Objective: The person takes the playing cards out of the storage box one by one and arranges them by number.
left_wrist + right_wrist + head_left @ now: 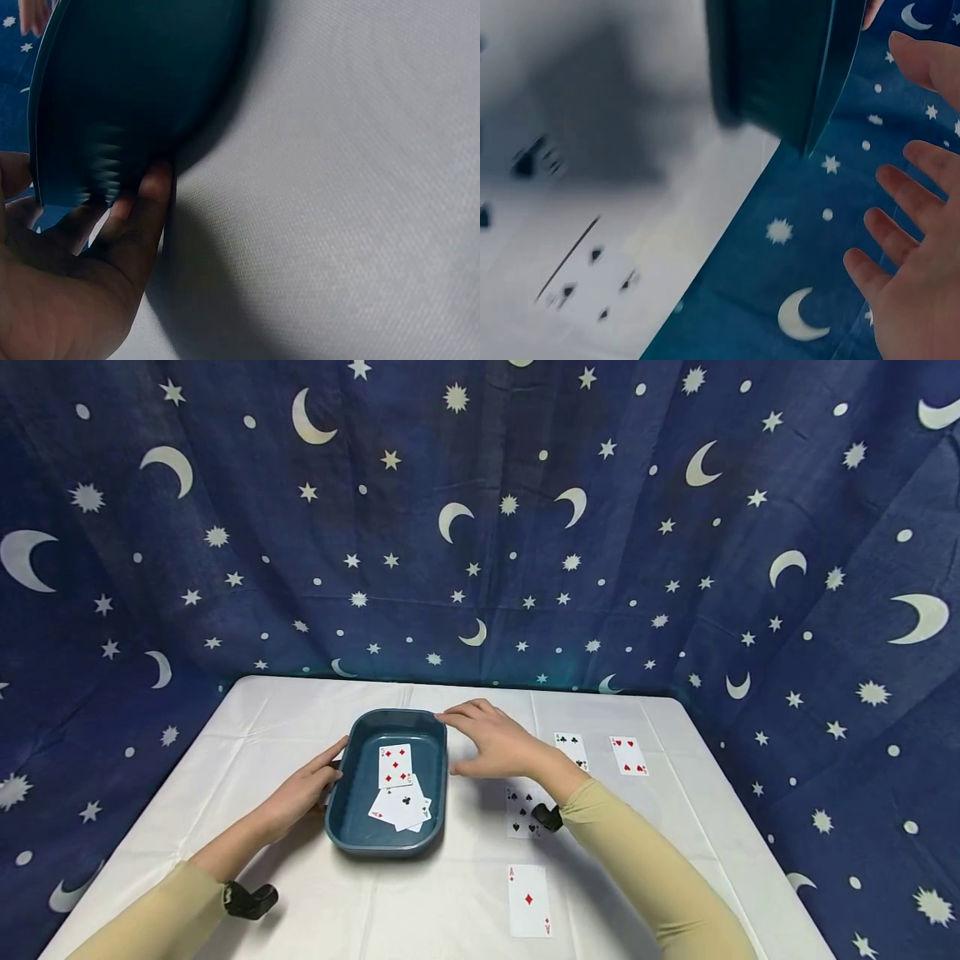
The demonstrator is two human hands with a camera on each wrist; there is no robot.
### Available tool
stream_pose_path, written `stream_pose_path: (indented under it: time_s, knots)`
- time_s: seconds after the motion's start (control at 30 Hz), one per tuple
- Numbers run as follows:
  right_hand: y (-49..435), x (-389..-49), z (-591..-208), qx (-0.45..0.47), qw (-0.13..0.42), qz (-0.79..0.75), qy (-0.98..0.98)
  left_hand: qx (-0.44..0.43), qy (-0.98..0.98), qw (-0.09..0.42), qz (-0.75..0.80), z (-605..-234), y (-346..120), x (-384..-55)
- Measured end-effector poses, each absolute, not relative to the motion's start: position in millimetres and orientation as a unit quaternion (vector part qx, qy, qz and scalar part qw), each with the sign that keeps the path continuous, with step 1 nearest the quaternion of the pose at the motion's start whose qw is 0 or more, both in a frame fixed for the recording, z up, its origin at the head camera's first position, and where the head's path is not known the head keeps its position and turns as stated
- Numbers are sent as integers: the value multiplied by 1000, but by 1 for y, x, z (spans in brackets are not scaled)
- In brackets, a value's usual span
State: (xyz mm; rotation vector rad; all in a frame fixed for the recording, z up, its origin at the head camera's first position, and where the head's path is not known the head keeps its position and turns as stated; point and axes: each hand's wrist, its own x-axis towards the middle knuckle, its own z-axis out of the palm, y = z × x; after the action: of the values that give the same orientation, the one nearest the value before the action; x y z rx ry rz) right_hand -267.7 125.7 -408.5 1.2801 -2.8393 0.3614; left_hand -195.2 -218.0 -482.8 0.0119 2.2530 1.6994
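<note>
A dark teal tray with rounded corners stands on the table, tilted in the wrist views by the cameras' angle. Inside it lie a diamonds card and, overlapping below, a few more playing cards. My left hand grips the tray's left side, thumb at the rim and fingers against the outer wall. By the far right corner is my right hand, fingers spread and extended. The right wrist view shows a gap between this hand and the tray.
Right of the tray lie an ace of diamonds, a spades card partly under the right wrist, a clubs card and a hearts card. A white cloth covers the table. Behind hangs a starry blue curtain.
</note>
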Motion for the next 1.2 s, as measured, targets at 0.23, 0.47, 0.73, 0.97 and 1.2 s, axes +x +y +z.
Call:
stream_pose_path:
  time_s: [0.23, 0.47, 0.73, 0.97, 1.2]
  knots:
    - [87, -275, -413, 432, -27, 97, -896, 9, 787, 161, 596, -484, -219, -196]
    - [56, -286, -425, 437, -80, 77, -893, 7, 779, 159, 607, -483, -219, -195]
    - [32, -294, -436, 416, -120, 39, -901, 8, 772, 160, 615, -484, -219, -195]
    - [20, -293, -442, 395, -143, 1, -907, -4, 780, 159, 605, -486, -219, -195]
    - [13, -293, -449, 385, -136, -30, -912, -3, 777, 162, 608, -487, -219, -195]
